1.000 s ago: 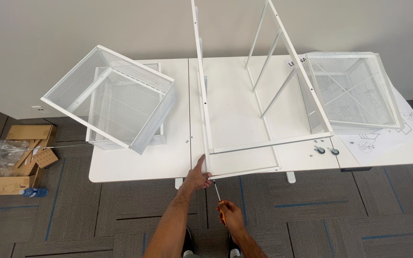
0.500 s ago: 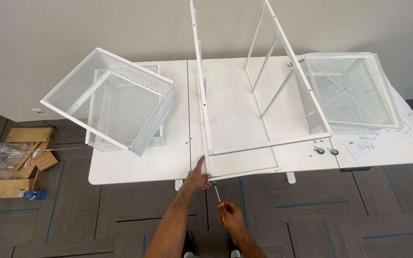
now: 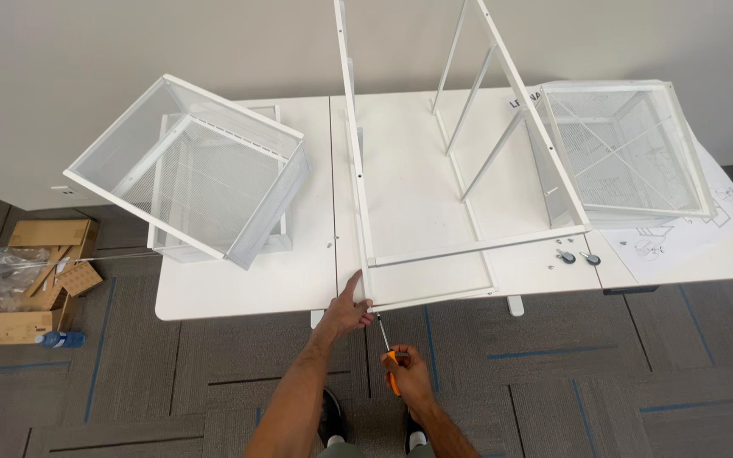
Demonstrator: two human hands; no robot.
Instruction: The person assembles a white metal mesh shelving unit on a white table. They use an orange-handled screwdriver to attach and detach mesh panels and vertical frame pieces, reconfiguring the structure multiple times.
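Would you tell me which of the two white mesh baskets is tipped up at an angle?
The left basket: it leans tilted across another piece, while the right basket sits flatter near the paper sheets.
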